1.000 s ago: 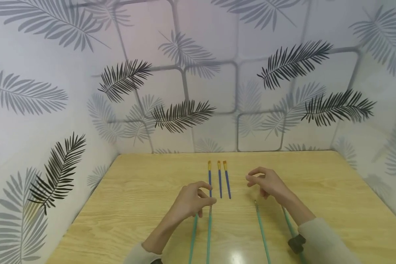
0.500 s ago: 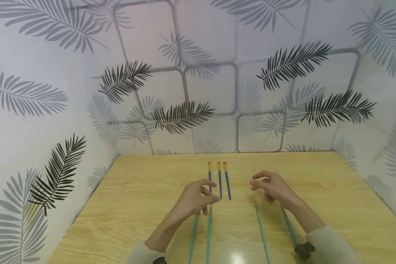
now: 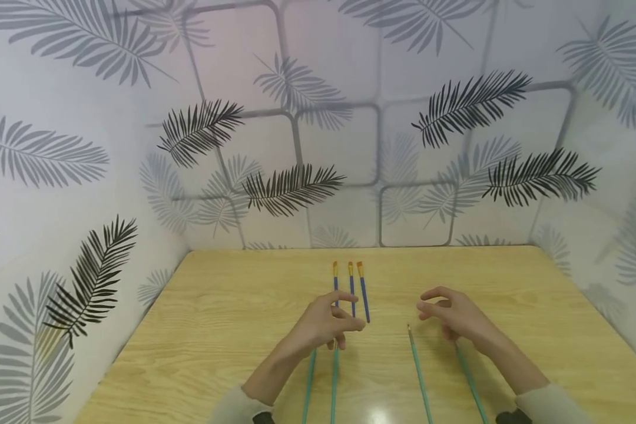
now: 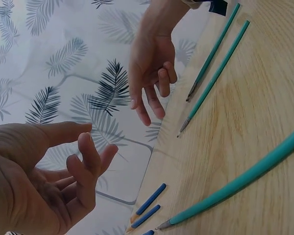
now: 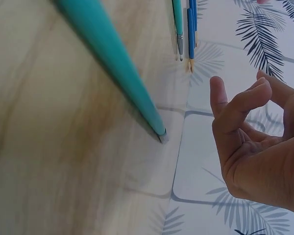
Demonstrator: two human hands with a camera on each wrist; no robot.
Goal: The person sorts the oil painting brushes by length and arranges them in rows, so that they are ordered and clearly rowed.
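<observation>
My left hand (image 3: 323,323) hovers over the table with its fingers loosely bent and nothing between thumb and fingertips. It partly covers the handles of the left and middle of three blue paintbrushes (image 3: 364,299), which lie bristles away from me. Below that hand lie two teal paintbrushes (image 3: 334,383), their tips partly covered. My right hand (image 3: 461,318) is raised to the right, relaxed and holding nothing. Near it lie two more teal paintbrushes (image 3: 420,377), one with its tip hidden behind the hand. In the right wrist view one teal paintbrush (image 5: 117,63) looms close, apart from the fingers.
The wooden table (image 3: 217,306) ends at a wall (image 3: 339,212) with leaf-patterned covering. Another patterned wall (image 3: 42,235) runs along the left side. A bright light reflection shows on the table near its front. Dark straps sit at both sleeves.
My left hand has drifted right, over the blue paintbrushes' handle ends. My right hand has shifted right and a little toward me. The paintbrushes have stayed in place.
</observation>
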